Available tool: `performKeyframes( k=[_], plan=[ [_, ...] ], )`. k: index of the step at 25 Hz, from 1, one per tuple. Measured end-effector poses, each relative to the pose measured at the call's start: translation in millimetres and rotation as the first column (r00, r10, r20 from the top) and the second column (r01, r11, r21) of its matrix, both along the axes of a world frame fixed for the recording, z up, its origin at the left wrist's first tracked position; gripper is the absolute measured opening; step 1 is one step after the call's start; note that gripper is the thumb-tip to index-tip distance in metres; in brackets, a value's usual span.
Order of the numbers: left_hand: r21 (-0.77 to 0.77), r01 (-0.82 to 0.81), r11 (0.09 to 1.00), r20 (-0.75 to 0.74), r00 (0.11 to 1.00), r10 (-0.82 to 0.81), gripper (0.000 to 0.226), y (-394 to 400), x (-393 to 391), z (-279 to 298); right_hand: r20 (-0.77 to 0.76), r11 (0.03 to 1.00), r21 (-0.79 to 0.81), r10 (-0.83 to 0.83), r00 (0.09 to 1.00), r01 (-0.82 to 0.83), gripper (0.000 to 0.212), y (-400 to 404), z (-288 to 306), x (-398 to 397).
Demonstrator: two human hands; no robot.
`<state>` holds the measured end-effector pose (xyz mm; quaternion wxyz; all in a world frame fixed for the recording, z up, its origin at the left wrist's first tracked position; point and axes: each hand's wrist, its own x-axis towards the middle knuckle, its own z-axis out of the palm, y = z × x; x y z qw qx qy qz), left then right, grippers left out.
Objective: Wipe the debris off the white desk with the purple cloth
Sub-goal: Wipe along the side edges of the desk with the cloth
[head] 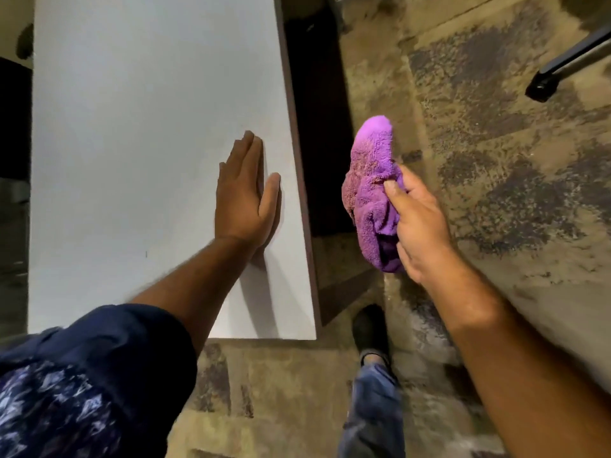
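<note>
We are looking at a white desk (132, 127) showing a smooth, matt top with a dark, wood-like edge band. Just beside the desk's right edge, the purple cloth (373, 190) is showing a fluffy, looped terry pile. Around the desk, the floor (496, 176) is looking rough, mottled and dull.

The white desk (132, 127) was almost all free surface; only the left hand (246, 196) lay flat near its right edge. The right hand (418, 226) with the purple cloth (372, 193) hung beside this edge, over the carpet (496, 160), with nothing between them.
</note>
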<state>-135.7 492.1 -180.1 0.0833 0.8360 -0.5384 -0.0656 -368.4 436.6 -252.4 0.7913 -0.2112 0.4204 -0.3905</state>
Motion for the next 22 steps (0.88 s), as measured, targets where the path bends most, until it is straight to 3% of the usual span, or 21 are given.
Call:
performKeyframes(
  k=[9, 14, 17, 22],
  plan=[
    [0.044, -0.032, 0.999, 0.000, 0.999, 0.032, 0.067, -5, -5, 4, 0.104, 0.986, -0.150, 0.091, 0.990, -0.075, 0.047, -46, -33, 36],
    [0.051, -0.044, 0.998, 0.000, 0.999, 0.044, 0.066, -8, -10, 6, -0.151, 0.892, -0.367, 0.224, 0.963, -0.265, 0.053, -35, -8, 89],
    [0.043, -0.044, 0.998, 0.007, 0.999, 0.044, 0.066, -8, -8, 6, -0.319, 0.828, -0.494, 0.112, 0.941, -0.266, 0.048, -14, 6, 94],
    [0.026, -0.038, 0.999, 0.001, 0.999, 0.038, 0.066, -6, -6, 1, -0.364, 0.770, -0.579, 0.050, 0.930, -0.268, 0.041, 24, 2, 64]
  ],
)
